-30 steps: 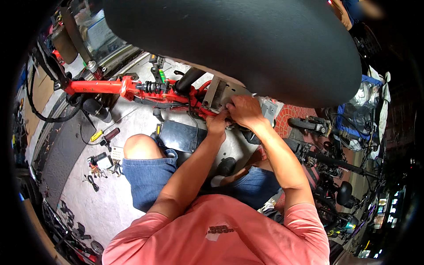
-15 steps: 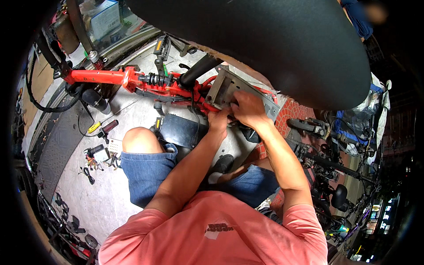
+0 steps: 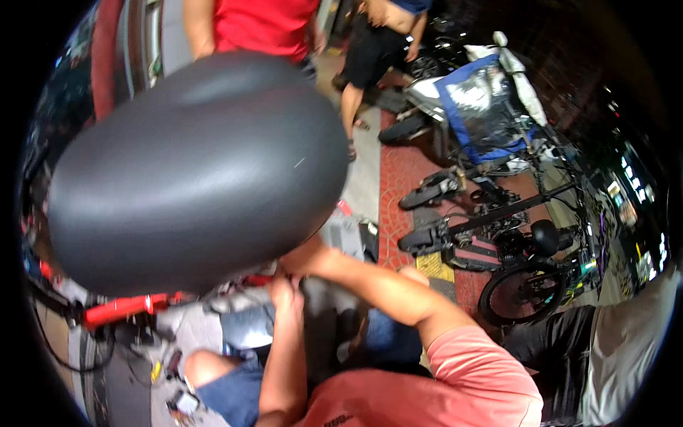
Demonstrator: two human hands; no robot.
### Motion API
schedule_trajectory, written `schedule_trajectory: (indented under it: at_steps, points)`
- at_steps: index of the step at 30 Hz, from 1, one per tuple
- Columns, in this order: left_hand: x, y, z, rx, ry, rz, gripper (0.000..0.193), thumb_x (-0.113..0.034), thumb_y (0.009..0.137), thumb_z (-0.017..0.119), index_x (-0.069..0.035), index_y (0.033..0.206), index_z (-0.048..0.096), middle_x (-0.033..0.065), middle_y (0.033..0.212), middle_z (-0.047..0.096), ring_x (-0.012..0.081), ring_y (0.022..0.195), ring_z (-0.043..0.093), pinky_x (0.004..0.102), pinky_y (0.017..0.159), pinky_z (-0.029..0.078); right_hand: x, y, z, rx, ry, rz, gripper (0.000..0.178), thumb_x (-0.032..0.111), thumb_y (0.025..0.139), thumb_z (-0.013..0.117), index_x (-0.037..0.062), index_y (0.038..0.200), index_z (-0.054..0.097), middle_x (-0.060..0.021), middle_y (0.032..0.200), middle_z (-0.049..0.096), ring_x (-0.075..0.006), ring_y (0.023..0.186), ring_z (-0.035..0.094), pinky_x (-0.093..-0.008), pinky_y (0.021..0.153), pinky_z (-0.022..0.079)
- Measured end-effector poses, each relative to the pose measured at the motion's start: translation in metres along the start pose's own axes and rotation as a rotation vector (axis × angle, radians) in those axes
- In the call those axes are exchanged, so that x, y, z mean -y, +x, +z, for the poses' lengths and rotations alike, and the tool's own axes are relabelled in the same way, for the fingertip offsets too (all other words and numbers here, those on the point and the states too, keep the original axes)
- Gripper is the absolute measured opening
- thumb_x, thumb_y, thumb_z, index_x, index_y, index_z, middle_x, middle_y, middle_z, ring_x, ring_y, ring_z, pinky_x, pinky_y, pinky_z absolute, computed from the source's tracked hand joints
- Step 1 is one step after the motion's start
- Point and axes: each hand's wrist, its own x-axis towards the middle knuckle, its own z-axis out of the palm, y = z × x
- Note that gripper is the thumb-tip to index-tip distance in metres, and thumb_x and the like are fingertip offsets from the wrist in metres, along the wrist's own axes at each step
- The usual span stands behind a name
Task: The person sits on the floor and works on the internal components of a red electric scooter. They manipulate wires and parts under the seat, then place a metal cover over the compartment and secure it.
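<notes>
A large black bike saddle point(image 3: 203, 171) fills the upper left and covers much of the red bike frame point(image 3: 131, 308) below it. My right hand point(image 3: 304, 259) reaches in under the saddle's right edge, its fingers hidden and blurred. Just below it, my left hand point(image 3: 286, 289) is close against the right one, beside the red frame; its fingertips do not show clearly. What either hand holds is hidden. A grey metal part point(image 3: 343, 236) of the bike shows right of my hands. The flat dark box point(image 3: 245, 327) lies on the floor left of my left forearm.
A yellow-handled tool point(image 3: 155, 370) and small electrical parts point(image 3: 186, 403) lie at the lower left. Beyond the saddle stand a person in a red shirt point(image 3: 263, 28) and a person in black shorts point(image 3: 373, 53). Parked scooters point(image 3: 491, 220) and a blue-edged cover point(image 3: 473, 107) occupy the right.
My view has swung right, so the saddle now sits at the left and hides my fingers. Two people have come into view. Both hands stay close together at the bike.
</notes>
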Motion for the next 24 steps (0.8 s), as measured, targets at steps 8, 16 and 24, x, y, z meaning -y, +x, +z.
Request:
schedule_trajectory:
  at_steps: [8, 16, 24]
  points:
    - [0.005, 0.0, -0.001, 0.071, -0.053, 0.042, 0.023, -0.005, 0.1, 0.058, 0.004, 0.121, 0.064, 0.0121, 0.118, 0.071, 0.0241, 0.103, 0.072, 0.0389, 0.082, 0.065, 0.003, -0.007, -0.038, 0.279, 0.085, 0.193, 0.024, 0.025, 0.08, 0.067, 0.0035, 0.083, 0.078, -0.0216, 0.085, 0.075, -0.0406, 0.086, 0.074, -0.0507, 0.079, 0.058]
    - [-0.002, 0.01, -0.017, 0.077, -0.029, 0.021, 0.025, -0.006, 0.102, 0.059, 0.004, 0.125, 0.061, 0.0146, 0.125, 0.069, 0.0272, 0.109, 0.072, 0.0422, 0.083, 0.067, 0.023, 0.001, -0.046, 0.265, 0.014, 0.177, 0.025, 0.027, 0.087, 0.066, 0.0063, 0.082, 0.079, -0.019, 0.084, 0.077, -0.0386, 0.083, 0.075, -0.0495, 0.077, 0.058]
    - [-0.004, -0.006, 0.002, 0.025, 0.003, 0.042, 0.025, -0.015, 0.107, 0.051, 0.002, 0.123, 0.061, 0.0133, 0.118, 0.07, 0.0263, 0.105, 0.072, 0.0423, 0.084, 0.065, 0.024, -0.007, -0.051, 0.2, 0.08, 0.186, 0.025, 0.028, 0.091, 0.068, 0.0039, 0.095, 0.069, -0.0188, 0.098, 0.073, -0.0385, 0.096, 0.072, -0.0498, 0.086, 0.055]
